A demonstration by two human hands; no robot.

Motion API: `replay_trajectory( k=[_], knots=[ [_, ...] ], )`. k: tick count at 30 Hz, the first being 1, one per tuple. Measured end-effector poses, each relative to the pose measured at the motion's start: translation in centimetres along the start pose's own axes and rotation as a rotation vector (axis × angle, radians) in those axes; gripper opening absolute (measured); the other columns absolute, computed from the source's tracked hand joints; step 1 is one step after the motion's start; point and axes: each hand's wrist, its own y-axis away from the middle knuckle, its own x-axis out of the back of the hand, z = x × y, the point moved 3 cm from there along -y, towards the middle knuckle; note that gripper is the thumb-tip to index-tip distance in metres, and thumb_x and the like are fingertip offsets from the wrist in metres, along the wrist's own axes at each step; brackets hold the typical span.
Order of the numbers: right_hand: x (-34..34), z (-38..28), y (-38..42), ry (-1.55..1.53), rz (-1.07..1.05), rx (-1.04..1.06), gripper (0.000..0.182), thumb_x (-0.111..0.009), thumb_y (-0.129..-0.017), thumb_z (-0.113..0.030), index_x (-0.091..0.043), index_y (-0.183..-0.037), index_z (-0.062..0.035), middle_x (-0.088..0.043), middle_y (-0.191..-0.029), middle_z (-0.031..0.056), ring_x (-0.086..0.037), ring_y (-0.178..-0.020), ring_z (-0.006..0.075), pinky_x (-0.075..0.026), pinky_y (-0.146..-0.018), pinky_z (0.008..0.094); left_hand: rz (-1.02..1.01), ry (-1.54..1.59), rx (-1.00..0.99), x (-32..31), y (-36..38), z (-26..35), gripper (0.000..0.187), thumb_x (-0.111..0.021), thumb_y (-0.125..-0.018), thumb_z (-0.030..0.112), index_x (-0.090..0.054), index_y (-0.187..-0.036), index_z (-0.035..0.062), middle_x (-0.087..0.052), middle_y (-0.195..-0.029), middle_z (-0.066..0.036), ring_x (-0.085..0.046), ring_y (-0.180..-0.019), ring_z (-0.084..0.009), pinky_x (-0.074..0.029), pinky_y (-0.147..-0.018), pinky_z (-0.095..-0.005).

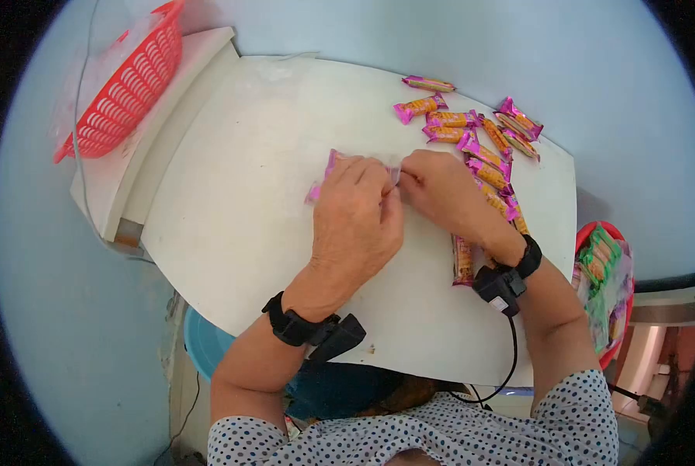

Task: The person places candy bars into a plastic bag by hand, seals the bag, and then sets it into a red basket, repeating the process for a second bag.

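My left hand (355, 210) is closed over pink-wrapped snack packets (333, 161) near the middle of the white table; their ends stick out past its far left side. A bit of clear plastic, apparently a bag's edge (395, 171), shows between my two hands. My right hand (444, 190) pinches at this edge with thumb and fingers, close beside the left fingertips. Most of the packets and the plastic are hidden under my left hand. Several loose pink and orange snack packets (487, 177) lie beyond and beneath my right wrist, one of them (462, 260) nearer to me.
A red plastic basket (130, 89) with clear plastic in it leans on a raised white ledge (142, 147) at the left. Right of the white table (231, 186) stands a red container (605, 229) of green and purple packets. A blue basin (204, 342) sits below.
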Motion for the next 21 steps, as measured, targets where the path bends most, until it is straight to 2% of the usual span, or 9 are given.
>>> replay_trajectory(
  k=[3, 7, 10, 12, 13, 15, 18, 21],
  knots=[
    [-0.3, 0.0, 0.1, 0.030, -0.010, -0.010, 0.021, -0.060, -0.090, -0.022, -0.066, -0.088, -0.0020, -0.065, -0.089, 0.0190, -0.064, -0.087, 0.0387, -0.050, -0.075, 0.0503, -0.068, 0.030, 0.057, -0.2, -0.1, 0.2, 0.011, -0.066, -0.079, -0.001, -0.057, -0.084, 0.0004, -0.066, -0.102, -0.018, -0.062, -0.098, -0.0384, -0.048, -0.091, -0.0449],
    [1.5, 0.4, 0.3, 0.103, 0.082, -0.041, 0.019, -0.063, -0.088, -0.022, -0.065, -0.087, -0.0031, -0.066, -0.091, 0.0170, -0.065, -0.088, 0.0358, -0.051, -0.074, 0.0484, 0.039, -0.014, -0.055, -0.1, -0.1, 0.1, 0.013, -0.069, -0.078, 0.002, -0.057, -0.084, 0.0012, -0.065, -0.097, -0.017, -0.061, -0.094, -0.0386, -0.048, -0.089, -0.0485],
    [4.4, 1.6, 1.0, 0.158, 0.187, 0.049, 0.018, -0.067, -0.082, -0.021, -0.064, -0.085, -0.0040, -0.066, -0.091, 0.0154, -0.065, -0.088, 0.0343, -0.051, -0.074, 0.0475, 0.039, -0.092, -0.068, 0.3, -0.2, 0.4, 0.017, -0.073, -0.076, 0.008, -0.059, -0.084, 0.0019, -0.063, -0.092, -0.016, -0.060, -0.091, -0.0382, -0.048, -0.085, -0.0498],
    [6.5, 2.0, 1.9, 0.276, 0.057, -0.026, 0.018, -0.071, -0.076, -0.020, -0.066, -0.085, -0.0052, -0.065, -0.086, 0.0123, -0.064, -0.083, 0.0324, -0.050, -0.071, 0.0437, 0.020, -0.230, -0.080, 0.7, -0.3, 0.9, 0.022, -0.076, -0.076, 0.015, -0.060, -0.086, 0.0024, -0.061, -0.088, -0.016, -0.060, -0.091, -0.0373, -0.049, -0.080, -0.0495],
    [7.2, 2.1, 2.2, 0.334, -0.008, -0.063, 0.019, -0.074, -0.074, -0.019, -0.066, -0.085, -0.0058, -0.065, -0.084, 0.0107, -0.063, -0.081, 0.0315, -0.049, -0.070, 0.0418, -0.053, -0.279, -0.036, 0.8, -0.2, 1.1, 0.024, -0.076, -0.076, 0.018, -0.060, -0.086, 0.0024, -0.061, -0.089, -0.016, -0.061, -0.089, -0.0369, -0.050, -0.077, -0.0489],
    [7.3, 2.3, 2.4, 0.400, -0.123, -0.128, 0.019, -0.073, -0.070, -0.020, -0.065, -0.077, -0.0047, -0.065, -0.083, 0.0113, -0.063, -0.082, 0.0322, -0.049, -0.070, 0.0440, -0.198, -0.381, 0.051, 0.9, 0.5, 1.4, 0.029, -0.077, -0.077, 0.025, -0.061, -0.086, 0.0026, -0.061, -0.089, -0.015, -0.062, -0.086, -0.0362, -0.051, -0.070, -0.0477],
    [6.3, 2.5, 2.2, 0.482, -0.239, -0.141, 0.018, -0.071, -0.071, -0.020, -0.064, -0.074, -0.0040, -0.064, -0.083, 0.0121, -0.062, -0.082, 0.0327, -0.048, -0.071, 0.0447, -0.252, -0.434, 0.071, 0.7, 1.2, 2.0, 0.029, -0.074, -0.080, 0.029, -0.060, -0.083, 0.0037, -0.062, -0.086, -0.015, -0.064, -0.076, -0.0360, -0.050, -0.059, -0.0466],
    [5.1, 2.9, 2.0, 0.451, -0.270, -0.104, 0.017, -0.070, -0.072, -0.019, -0.063, -0.074, -0.0032, -0.064, -0.084, 0.0129, -0.061, -0.082, 0.0327, -0.047, -0.072, 0.0450, -0.329, -0.438, 0.083, 0.3, 1.6, 1.4, 0.022, -0.071, -0.082, 0.023, -0.059, -0.080, 0.0041, -0.063, -0.080, -0.015, -0.063, -0.067, -0.0369, -0.050, -0.056, -0.0469]
  ],
)
